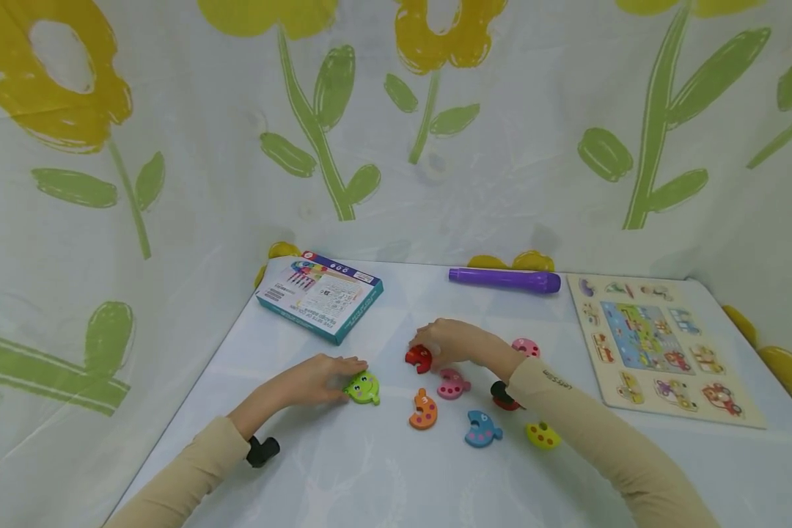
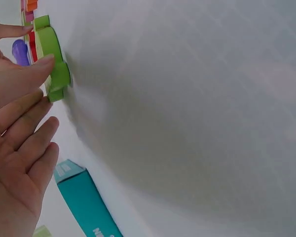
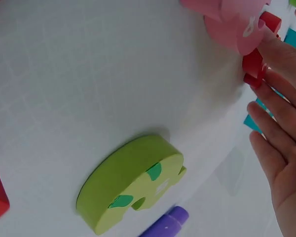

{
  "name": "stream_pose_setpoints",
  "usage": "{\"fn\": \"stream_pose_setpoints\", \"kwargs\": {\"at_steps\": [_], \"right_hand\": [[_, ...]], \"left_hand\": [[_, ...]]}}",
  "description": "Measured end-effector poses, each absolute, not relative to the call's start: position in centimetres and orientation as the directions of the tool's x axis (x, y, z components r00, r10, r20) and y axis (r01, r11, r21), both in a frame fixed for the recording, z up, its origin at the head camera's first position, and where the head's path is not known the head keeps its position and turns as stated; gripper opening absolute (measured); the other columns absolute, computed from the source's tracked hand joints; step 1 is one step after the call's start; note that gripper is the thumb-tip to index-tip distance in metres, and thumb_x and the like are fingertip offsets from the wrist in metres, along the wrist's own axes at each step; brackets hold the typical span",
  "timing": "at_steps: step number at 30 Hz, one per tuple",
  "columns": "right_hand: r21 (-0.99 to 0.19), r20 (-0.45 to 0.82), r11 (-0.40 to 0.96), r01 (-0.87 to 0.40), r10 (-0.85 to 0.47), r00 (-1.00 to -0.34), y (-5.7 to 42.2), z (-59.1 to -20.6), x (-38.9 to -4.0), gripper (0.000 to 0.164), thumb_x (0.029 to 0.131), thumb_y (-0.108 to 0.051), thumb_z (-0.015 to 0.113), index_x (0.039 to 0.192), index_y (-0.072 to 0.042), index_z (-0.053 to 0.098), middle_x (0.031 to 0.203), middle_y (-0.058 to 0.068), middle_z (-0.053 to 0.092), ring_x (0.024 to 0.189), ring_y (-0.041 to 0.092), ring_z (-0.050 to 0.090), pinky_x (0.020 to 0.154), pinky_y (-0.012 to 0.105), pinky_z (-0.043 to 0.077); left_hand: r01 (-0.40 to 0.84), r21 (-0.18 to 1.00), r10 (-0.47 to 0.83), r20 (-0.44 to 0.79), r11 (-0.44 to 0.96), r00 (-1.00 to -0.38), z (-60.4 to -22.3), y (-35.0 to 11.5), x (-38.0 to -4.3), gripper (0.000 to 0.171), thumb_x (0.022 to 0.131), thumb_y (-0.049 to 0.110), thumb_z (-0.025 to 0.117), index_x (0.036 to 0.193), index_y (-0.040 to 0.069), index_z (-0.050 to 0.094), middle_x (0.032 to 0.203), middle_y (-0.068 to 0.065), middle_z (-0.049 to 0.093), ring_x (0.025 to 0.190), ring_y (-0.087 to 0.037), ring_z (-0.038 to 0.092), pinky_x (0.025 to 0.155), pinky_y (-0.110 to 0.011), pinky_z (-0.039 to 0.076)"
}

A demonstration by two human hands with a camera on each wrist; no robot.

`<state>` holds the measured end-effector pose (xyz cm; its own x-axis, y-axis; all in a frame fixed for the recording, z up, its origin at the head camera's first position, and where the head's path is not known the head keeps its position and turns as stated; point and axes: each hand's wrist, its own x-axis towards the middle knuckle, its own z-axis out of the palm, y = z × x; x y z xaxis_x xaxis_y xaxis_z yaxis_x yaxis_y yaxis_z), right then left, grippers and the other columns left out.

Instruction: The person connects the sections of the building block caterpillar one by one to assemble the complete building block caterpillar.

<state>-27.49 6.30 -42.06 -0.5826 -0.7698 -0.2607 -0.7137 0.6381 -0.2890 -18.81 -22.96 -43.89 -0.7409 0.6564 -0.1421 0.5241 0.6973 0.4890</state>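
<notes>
My left hand pinches a light green smiling-face piece at its edge, thumb on the near side and fingers on the far side. In the left wrist view that green piece stands up from the white surface, with the other fingers spread loosely. Farther right, my right hand pinches a red curved piece with thumb and index finger. Its red piece is partly hidden behind a pink one in the right wrist view. A pink spotted piece lies just below the right hand.
Orange, blue and yellow spotted pieces lie nearer me. A red piece shows beside the right sleeve. Behind stand a flat box and a purple marker-shaped stick. A picture puzzle board lies right.
</notes>
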Motion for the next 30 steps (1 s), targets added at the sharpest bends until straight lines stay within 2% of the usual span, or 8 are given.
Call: {"fn": "stream_pose_setpoints", "kwargs": {"at_steps": [4, 10, 14, 21, 30], "right_hand": [[-0.311, -0.235, 0.628, -0.713, -0.778, -0.582, 6.5, -42.3, -27.8, 0.048, 0.079, -0.020, 0.082, 0.125, -0.017, 0.067, 0.126, 0.001, 0.064, 0.115, 0.017, 0.058, 0.097, 0.033, 0.048], [-0.323, -0.218, 0.592, -0.739, -0.806, -0.550, 6.4, -42.5, -27.8, 0.050, 0.080, -0.024, 0.081, 0.127, -0.017, 0.065, 0.130, 0.003, 0.061, 0.120, 0.020, 0.056, 0.099, 0.034, 0.047], [-0.345, -0.222, 0.593, -0.727, -0.805, -0.551, 6.1, -42.5, -27.6, 0.049, 0.082, -0.022, 0.079, 0.128, -0.017, 0.065, 0.125, 0.002, 0.064, 0.111, 0.017, 0.060, 0.095, 0.030, 0.050], [-0.336, -0.231, 0.641, -0.690, -0.767, -0.599, 6.1, -42.8, -27.2, 0.051, 0.082, -0.024, 0.079, 0.130, -0.017, 0.063, 0.118, 0.003, 0.067, 0.096, 0.012, 0.059, 0.087, 0.025, 0.052], [-0.358, -0.216, 0.672, -0.649, -0.735, -0.642, 6.1, -42.3, -26.1, 0.051, 0.079, -0.024, 0.081, 0.127, -0.015, 0.065, 0.115, 0.004, 0.068, 0.095, 0.013, 0.058, 0.084, 0.024, 0.053]], "left_hand": [[0.522, 0.495, 0.654, -0.134, 0.695, -0.744, -43.8, -23.6, -18.5, 0.060, 0.085, 0.018, 0.075, 0.139, 0.006, 0.051, 0.143, -0.005, 0.050, 0.133, -0.020, 0.043, 0.105, -0.038, 0.040], [0.531, 0.496, 0.658, -0.114, 0.687, -0.744, -43.9, -24.0, -18.5, 0.064, 0.084, 0.024, 0.077, 0.140, 0.007, 0.051, 0.143, -0.004, 0.049, 0.133, -0.020, 0.043, 0.105, -0.037, 0.040], [0.527, 0.503, 0.656, -0.111, 0.685, -0.747, -44.1, -24.0, -18.6, 0.065, 0.083, 0.025, 0.077, 0.140, 0.007, 0.051, 0.143, -0.003, 0.049, 0.133, -0.019, 0.043, 0.105, -0.036, 0.040], [0.491, 0.494, 0.611, -0.106, 0.717, -0.784, -44.3, -23.2, -18.5, 0.063, 0.081, 0.028, 0.078, 0.136, 0.005, 0.055, 0.139, -0.007, 0.053, 0.130, -0.022, 0.047, 0.103, -0.036, 0.043], [0.407, 0.488, 0.517, -0.109, 0.772, -0.849, -43.7, -21.8, -17.9, 0.061, 0.079, 0.026, 0.080, 0.130, 0.001, 0.059, 0.133, -0.011, 0.057, 0.124, -0.027, 0.054, 0.100, -0.040, 0.046]]}}
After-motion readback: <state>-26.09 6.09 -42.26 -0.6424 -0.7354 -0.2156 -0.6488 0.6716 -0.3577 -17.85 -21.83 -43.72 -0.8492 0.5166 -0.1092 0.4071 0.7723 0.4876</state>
